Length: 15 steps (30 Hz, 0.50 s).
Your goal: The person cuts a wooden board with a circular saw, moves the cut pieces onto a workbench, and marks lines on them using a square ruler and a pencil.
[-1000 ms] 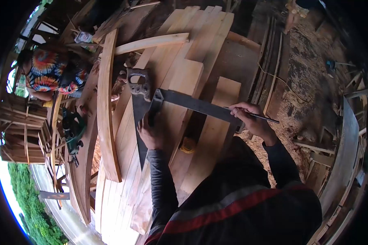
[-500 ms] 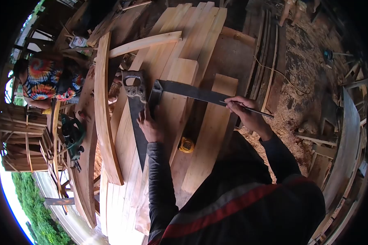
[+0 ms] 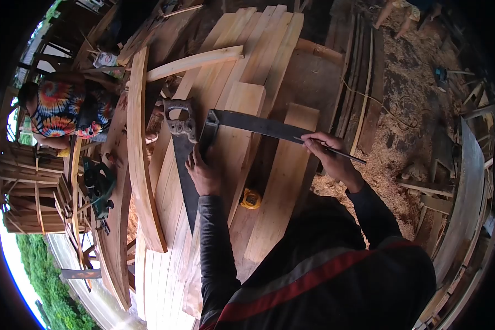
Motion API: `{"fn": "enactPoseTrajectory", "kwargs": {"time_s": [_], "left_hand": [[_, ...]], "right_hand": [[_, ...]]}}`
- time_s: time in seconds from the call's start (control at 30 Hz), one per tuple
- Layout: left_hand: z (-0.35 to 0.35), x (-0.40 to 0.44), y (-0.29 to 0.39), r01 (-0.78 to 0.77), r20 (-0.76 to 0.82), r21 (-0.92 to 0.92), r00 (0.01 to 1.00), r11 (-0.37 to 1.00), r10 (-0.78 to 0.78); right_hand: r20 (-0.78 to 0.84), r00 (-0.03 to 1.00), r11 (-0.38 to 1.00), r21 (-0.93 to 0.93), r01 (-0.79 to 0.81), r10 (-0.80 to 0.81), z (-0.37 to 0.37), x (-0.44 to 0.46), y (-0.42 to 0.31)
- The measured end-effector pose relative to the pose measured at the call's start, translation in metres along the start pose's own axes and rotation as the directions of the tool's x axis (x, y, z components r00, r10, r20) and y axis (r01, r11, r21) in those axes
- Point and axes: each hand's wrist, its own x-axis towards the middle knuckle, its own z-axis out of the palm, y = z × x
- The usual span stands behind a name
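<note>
A dark try square (image 3: 258, 125) lies across a plank (image 3: 243, 104), its long blade pointing right. My left hand (image 3: 204, 175) is closed on the square's stock, at the blade's left end. In my right hand (image 3: 329, 156) is a pencil (image 3: 347, 155), its tip at the upper edge of the blade near the right end. Left of my left hand, a handsaw (image 3: 185, 173) lies flat on the boards with its worn handle facing away. A yellow tape measure (image 3: 251, 198) sits between two planks, below the square.
Several long boards (image 3: 214, 60) lie side by side under the tools. A curved piece of wood (image 3: 142, 148) rests at the left, beyond it a green power tool (image 3: 98, 184). Another person (image 3: 60, 110) in a patterned shirt works there. Wood shavings (image 3: 393, 181) cover the floor at right.
</note>
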Motion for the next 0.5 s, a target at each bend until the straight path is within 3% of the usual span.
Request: {"fn": "enactPoseTrajectory", "kwargs": {"time_s": [0.2, 0.5], "left_hand": [[0.0, -0.002, -0.003, 0.049, 0.02, -0.043, 0.999, 0.998, -0.049], [0.005, -0.003, -0.014, 0.004, 0.02, -0.045, 1.0, 0.999, -0.003]], "right_hand": [[-0.038, 0.994, 0.995, 0.03, -0.099, 0.1, -0.012, -0.007, -0.005], [-0.004, 0.998, 0.996, 0.058, -0.063, 0.063, 0.005, 0.007, -0.016]]}}
